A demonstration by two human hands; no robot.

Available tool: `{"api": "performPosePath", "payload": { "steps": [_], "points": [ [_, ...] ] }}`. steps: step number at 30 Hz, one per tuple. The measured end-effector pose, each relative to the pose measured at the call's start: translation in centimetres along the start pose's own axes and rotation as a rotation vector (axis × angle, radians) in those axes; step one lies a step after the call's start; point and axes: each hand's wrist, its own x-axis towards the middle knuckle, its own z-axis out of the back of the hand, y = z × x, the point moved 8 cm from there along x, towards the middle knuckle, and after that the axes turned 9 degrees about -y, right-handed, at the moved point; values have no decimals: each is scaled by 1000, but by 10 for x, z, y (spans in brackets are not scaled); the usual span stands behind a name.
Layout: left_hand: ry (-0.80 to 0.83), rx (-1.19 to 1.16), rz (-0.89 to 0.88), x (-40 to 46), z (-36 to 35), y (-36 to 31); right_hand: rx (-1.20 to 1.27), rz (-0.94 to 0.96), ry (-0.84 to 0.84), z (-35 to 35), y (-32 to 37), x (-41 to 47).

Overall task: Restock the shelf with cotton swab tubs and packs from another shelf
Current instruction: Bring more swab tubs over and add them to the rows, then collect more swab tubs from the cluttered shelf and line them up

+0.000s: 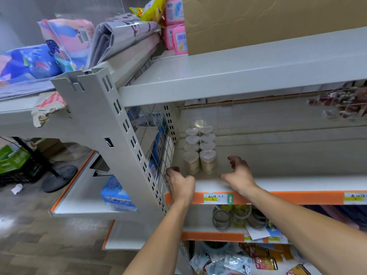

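Several heart-shaped clear cotton swab tubs (200,150) stand in two rows at the left end of a white shelf (288,182) with an orange front strip. My left hand (179,184) hovers at the shelf's front left corner, fingers loosely curled, holding nothing. My right hand (239,173) is to the right of the front tubs, fingers spread and bent, not touching them and holding nothing. The front two tubs stand between my hands.
A wire grid panel (158,139) and a slotted upright post (127,135) bound the shelf on the left. The upper shelf (238,76) carries a cardboard box (268,18) and pink packs (176,26). Rings and packets lie on lower shelves. A fan base (59,178) stands on the floor.
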Motion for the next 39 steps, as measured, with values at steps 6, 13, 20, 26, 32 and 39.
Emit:
{"api": "performPosePath", "payload": {
  "steps": [6,13,20,26,32,39],
  "points": [
    [143,37,-60,-34,-19,-16,5,-77,-34,37,-17,-8],
    [338,4,-109,-83,-78,-37,81,-225,-103,109,-57,-13],
    [539,-75,-162,-158,-162,-76,133,-363,-227,214,-127,-33],
    [671,-62,-228,-258,-233,-113,189,-489,-323,320,-177,-70],
    [877,-69,-312,-373,-294,-154,185,-562,-387,428,-221,-119],
    [1091,-51,-439,-504,-351,-201,215,-639,-502,540,-275,-157]
  ]
}}
